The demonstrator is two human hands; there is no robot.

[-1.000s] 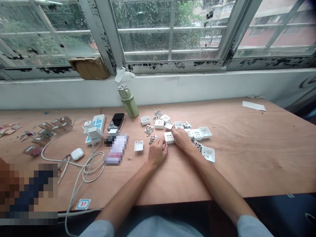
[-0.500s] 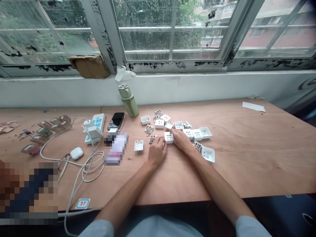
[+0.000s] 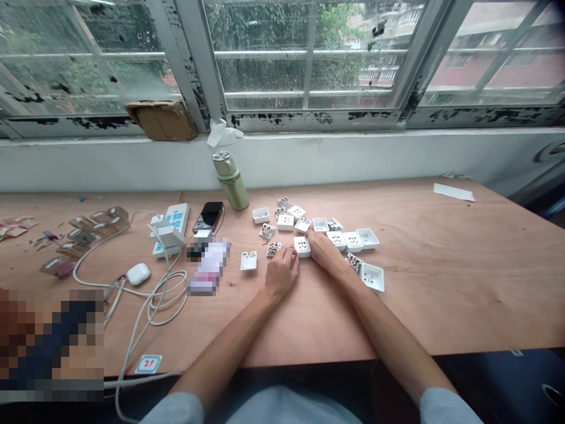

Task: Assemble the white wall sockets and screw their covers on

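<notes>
A small white socket block (image 3: 302, 245) lies on the wooden table (image 3: 441, 271), and both my hands hold it. My left hand (image 3: 280, 272) grips its left side with curled fingers. My right hand (image 3: 323, 251) pinches its right side. Around them lie several white socket covers (image 3: 352, 240), open white housings (image 3: 260, 214) and inserts with copper contacts (image 3: 273, 248). A flat white back plate (image 3: 248, 260) sits just left of my left hand.
A green flask (image 3: 229, 180) stands behind the parts by the window sill. A black phone (image 3: 208, 217), a white power strip (image 3: 170, 228) with looping cables, a white earbud case (image 3: 138, 274) and small clear packets (image 3: 83, 234) lie to the left. A paper slip (image 3: 454, 191) lies far right.
</notes>
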